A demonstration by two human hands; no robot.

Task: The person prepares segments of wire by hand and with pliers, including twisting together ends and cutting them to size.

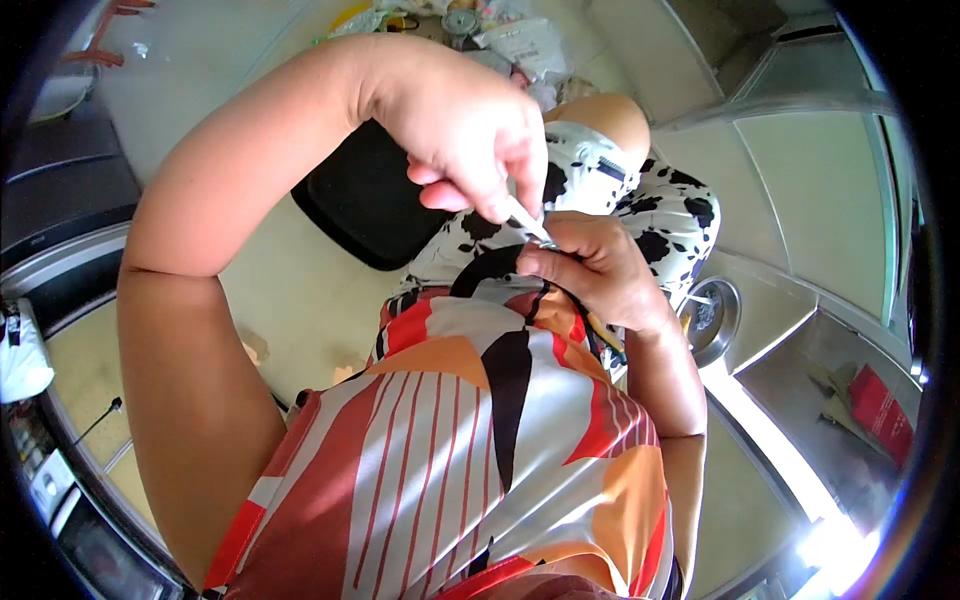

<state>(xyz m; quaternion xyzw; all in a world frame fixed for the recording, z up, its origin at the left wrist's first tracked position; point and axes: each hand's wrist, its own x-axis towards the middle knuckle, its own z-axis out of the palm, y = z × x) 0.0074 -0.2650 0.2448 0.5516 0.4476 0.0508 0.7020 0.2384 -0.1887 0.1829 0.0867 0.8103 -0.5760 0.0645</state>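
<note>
Bent inward over the lap, my left hand point(465, 125) is closed round a slim pale tool point(523, 218) that slants down to the right. The tool's tip meets a small shiny piece point(546, 243) at the fingertips of my right hand point(600, 268). The thumb and fingers of that hand are pinched together on the piece, whose shape is too small to make out. Both hands are close together, above the black-and-white patterned trousers point(455, 240) and just beyond the colourful top point(430, 400).
A black seat point(370, 200) stands beyond the left forearm. Plastic bags point(530, 48) and small items lie on the floor at the top. A round metal bowl point(712, 318) is at the right, near a red packet point(880, 412). Dark appliances point(65, 185) line the left edge.
</note>
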